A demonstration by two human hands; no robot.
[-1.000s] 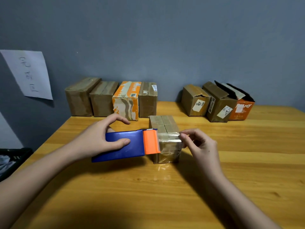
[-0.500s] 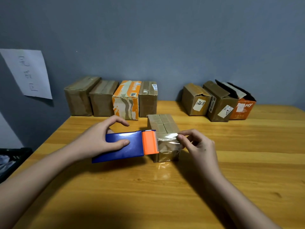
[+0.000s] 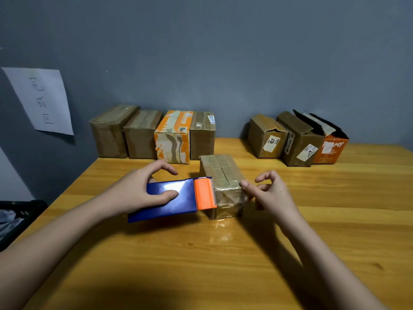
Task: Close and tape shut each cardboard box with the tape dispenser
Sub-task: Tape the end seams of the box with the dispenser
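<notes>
Tape dispenser gripped by left hand fingers; right hand thumb presses box.

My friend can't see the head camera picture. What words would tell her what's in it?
A left hand holds a blue and orange tape dispenser against a small cardboard box on a wooden table, while the right hand touches the box's near corner. Seven more boxes line the grey wall.
</notes>
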